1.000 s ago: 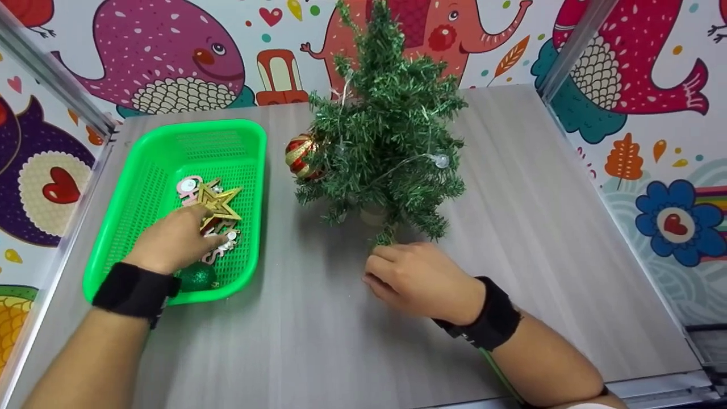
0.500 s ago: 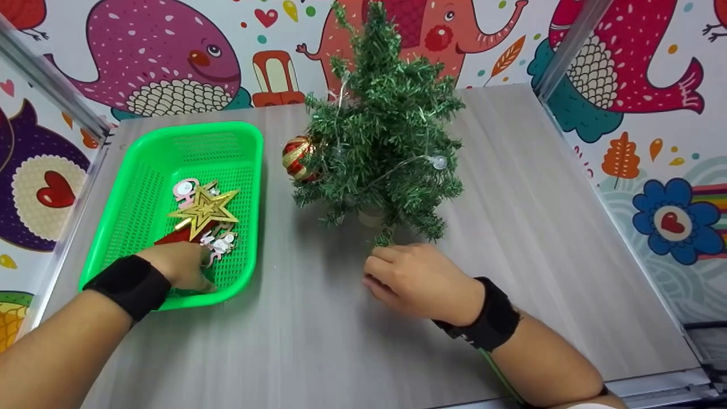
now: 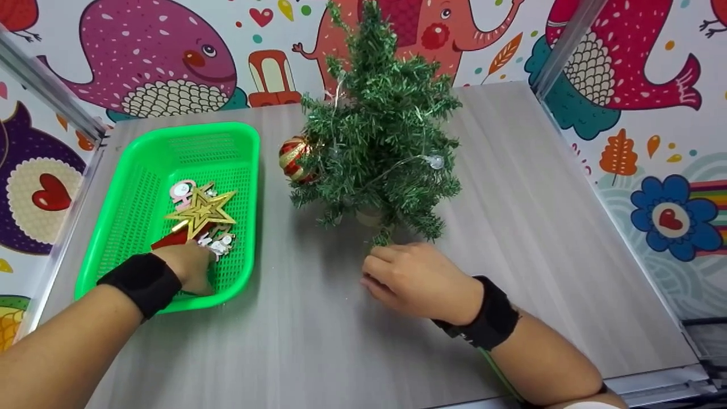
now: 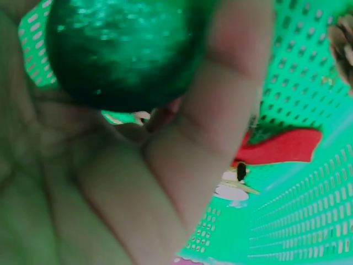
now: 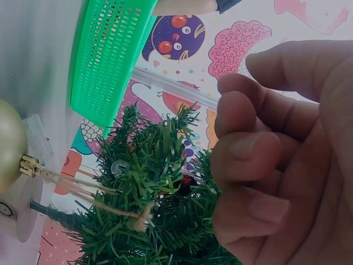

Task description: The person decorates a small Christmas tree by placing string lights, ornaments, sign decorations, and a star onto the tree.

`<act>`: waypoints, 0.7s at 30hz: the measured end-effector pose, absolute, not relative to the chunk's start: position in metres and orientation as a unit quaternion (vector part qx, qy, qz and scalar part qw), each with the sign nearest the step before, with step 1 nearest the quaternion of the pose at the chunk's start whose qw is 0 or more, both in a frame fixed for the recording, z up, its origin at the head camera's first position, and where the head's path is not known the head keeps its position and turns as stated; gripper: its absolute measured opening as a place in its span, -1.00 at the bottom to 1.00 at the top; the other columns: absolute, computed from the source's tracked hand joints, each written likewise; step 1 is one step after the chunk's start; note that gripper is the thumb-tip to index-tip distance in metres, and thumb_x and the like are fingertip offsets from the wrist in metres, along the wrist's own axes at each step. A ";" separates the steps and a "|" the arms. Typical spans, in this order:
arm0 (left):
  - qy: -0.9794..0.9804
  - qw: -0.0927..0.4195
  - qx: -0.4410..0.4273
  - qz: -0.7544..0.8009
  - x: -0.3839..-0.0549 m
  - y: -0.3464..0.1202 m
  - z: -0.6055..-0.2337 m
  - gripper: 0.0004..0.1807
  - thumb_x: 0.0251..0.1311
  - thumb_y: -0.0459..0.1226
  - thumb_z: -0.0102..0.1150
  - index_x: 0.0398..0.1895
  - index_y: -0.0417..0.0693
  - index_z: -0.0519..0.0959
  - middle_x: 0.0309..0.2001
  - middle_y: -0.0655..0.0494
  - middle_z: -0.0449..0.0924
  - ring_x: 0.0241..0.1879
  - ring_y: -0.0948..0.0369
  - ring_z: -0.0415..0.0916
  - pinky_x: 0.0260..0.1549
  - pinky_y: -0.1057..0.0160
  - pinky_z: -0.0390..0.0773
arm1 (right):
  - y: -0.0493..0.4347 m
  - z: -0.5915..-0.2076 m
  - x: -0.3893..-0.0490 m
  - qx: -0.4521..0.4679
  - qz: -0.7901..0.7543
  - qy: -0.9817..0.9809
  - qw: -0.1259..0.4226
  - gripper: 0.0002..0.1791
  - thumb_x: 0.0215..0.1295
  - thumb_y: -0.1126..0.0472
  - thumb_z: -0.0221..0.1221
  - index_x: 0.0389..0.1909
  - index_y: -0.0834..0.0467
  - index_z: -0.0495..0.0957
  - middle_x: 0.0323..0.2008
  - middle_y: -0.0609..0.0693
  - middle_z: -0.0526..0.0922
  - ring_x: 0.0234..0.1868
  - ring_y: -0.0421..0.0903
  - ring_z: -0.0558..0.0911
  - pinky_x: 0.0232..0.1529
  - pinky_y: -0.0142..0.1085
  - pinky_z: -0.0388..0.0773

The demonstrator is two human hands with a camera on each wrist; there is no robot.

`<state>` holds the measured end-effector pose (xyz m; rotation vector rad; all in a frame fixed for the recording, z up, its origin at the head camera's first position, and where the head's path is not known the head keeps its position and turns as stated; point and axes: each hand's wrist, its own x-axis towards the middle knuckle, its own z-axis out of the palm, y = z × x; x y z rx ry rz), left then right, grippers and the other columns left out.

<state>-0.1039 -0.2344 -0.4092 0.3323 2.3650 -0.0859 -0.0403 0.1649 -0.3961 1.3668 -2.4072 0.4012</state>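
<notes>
Inside the green basket [image 3: 255,170], my left hand [image 3: 192,267] grips a glittery green ball ornament [image 4: 129,52], its fingers round the ball; the head view hides the ball behind the hand. Close by in the basket lie a gold star [image 3: 203,211], a red piece [image 3: 170,240] and small white figures [image 3: 220,244]. My right hand [image 3: 423,281] rests low in front of the small Christmas tree [image 3: 380,125], fingers loosely curled around nothing. The right wrist view has a pale gold ball ornament [image 5: 11,146] with a twine loop [image 5: 91,193] lying over a branch.
A red and gold striped ball [image 3: 295,159] hangs at the tree's left side. Clear light bulbs [image 3: 435,162] on a wire wrap the branches. Walls with cartoon animals stand behind and beside the grey table [image 3: 539,238], joined by metal posts [image 3: 568,51].
My left hand has moved from the star toward the basket's near end and closed round the green ball, uncovering the star. The right hand keeps its place.
</notes>
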 end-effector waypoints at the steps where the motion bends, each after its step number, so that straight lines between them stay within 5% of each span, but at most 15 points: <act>1: 0.921 0.366 0.130 -0.031 -0.103 -0.234 -0.409 -0.31 0.01 -0.06 0.42 0.17 -0.32 0.59 -0.20 -0.17 0.59 -0.29 0.00 0.45 -0.35 0.11 0.48 | 0.165 -0.396 -0.040 0.482 0.140 -0.848 0.171 -0.84 0.41 0.13 0.30 -0.35 0.02 0.53 -0.46 -0.14 0.54 -0.50 -0.21 0.56 -0.49 -0.34 0.53; 10: 0.938 0.302 0.164 0.034 -0.099 -0.237 -0.404 -0.33 0.03 -0.18 0.45 0.21 -0.36 0.58 -0.37 0.06 0.59 -0.34 0.08 0.45 -0.36 0.14 0.48 | 0.163 -0.398 -0.041 0.484 0.142 -0.846 0.172 -0.82 0.41 0.13 0.30 -0.36 0.02 0.52 -0.47 -0.14 0.53 -0.52 -0.21 0.56 -0.50 -0.34 0.53; 21: 0.952 -0.036 0.282 0.110 -0.073 -0.189 -0.362 -0.61 0.18 -0.25 0.46 -0.01 -0.23 0.58 -0.19 -0.08 0.51 -0.27 0.08 0.48 -0.25 0.09 0.65 | 0.164 -0.398 -0.041 0.492 0.156 -0.840 0.170 -0.86 0.43 0.15 0.29 -0.32 0.02 0.54 -0.45 -0.13 0.54 -0.50 -0.23 0.54 -0.48 -0.35 0.51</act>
